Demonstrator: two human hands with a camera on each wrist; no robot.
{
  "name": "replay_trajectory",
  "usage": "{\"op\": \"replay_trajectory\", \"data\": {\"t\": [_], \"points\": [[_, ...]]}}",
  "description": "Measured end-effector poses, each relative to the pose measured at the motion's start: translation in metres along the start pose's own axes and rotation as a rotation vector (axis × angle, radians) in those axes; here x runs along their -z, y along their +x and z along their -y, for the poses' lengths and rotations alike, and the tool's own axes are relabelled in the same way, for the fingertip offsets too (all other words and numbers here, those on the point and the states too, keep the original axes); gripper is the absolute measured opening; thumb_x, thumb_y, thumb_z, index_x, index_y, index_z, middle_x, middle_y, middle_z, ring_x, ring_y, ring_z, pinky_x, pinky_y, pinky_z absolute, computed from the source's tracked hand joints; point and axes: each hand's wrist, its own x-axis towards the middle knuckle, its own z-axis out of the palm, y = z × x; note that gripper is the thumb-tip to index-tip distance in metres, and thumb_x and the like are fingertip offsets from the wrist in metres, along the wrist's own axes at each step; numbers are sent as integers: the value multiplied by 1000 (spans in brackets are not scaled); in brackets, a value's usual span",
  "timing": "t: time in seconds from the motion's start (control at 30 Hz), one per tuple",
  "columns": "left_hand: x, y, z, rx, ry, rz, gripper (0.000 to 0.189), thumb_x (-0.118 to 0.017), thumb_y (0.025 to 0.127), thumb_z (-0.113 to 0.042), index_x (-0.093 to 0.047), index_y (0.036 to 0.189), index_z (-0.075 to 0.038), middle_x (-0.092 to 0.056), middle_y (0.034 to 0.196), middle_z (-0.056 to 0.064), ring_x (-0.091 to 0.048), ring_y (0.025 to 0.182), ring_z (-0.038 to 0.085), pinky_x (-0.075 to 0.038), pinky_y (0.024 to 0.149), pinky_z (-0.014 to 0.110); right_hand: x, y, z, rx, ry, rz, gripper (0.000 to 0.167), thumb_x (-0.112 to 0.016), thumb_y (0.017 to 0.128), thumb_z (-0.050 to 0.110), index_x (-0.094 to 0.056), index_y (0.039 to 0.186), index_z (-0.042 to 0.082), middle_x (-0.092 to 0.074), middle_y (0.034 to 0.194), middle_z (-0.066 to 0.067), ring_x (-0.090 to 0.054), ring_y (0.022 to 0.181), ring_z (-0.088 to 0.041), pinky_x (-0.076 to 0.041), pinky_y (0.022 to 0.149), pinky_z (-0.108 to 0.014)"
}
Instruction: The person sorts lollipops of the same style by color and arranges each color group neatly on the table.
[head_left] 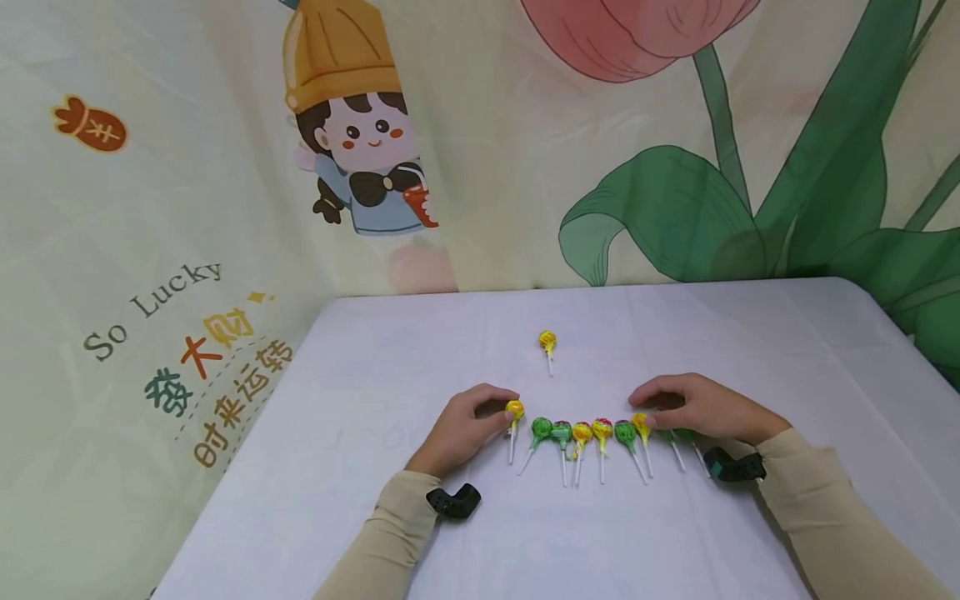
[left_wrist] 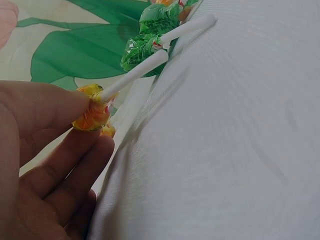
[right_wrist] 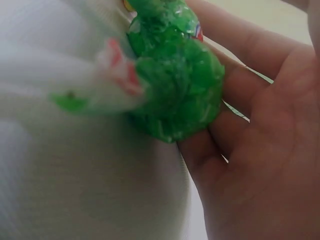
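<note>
In the head view my left hand (head_left: pixel 468 427) pinches a yellow lollipop (head_left: pixel 514 409) at the left end of a row. The left wrist view shows thumb and fingers about its yellow wrapper (left_wrist: pixel 92 112), stick pointing away. Several green and yellow lollipops lie side by side, among them a green lollipop (head_left: pixel 542 429) and a yellow-and-red lollipop (head_left: pixel 602 428). Over the row's right end is my right hand (head_left: pixel 701 408), its thumb beside another yellow lollipop (head_left: pixel 641 423). Close to its fingers are green lollipops (right_wrist: pixel 180 92), partly hidden by the hand in the head view.
One more yellow lollipop (head_left: pixel 548 342) lies apart, farther back on the white-covered table (head_left: pixel 420 350). A printed cloth (head_left: pixel 495 167) hangs behind the table's far edge. Dark wrist straps (head_left: pixel 454 502) are on both sleeves.
</note>
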Motion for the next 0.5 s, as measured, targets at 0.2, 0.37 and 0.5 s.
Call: {"op": "replay_trajectory", "data": {"t": [0.2,0.37,0.5], "points": [[1,1,-1,-10,-32,-16,28,-69,97,-25,-70,123,-18,-65,116,-13,-58,115,8,-46,102,38,1,1,0,19,-33,7,34,-74,92,29,-69,123,16,-63,127,-1,-55,121,-26,-45,100,-46],[0,1,1,2,-26,-20,29,-69,97,-25,-69,124,-18,-65,117,-13,-58,113,7,-46,101,37,-1,0,0,16,-48,5,31,-75,91,27,-70,119,17,-62,129,-2,-53,123,-28,-44,101,-48],[-1,0,2,-2,-32,-23,29,-69,97,-25,-69,125,-18,-65,117,-12,-59,112,8,-47,99,37,-3,0,0,26,-62,5,28,-75,91,26,-70,117,17,-61,130,-2,-52,124,-30,-45,101,-45]]}}
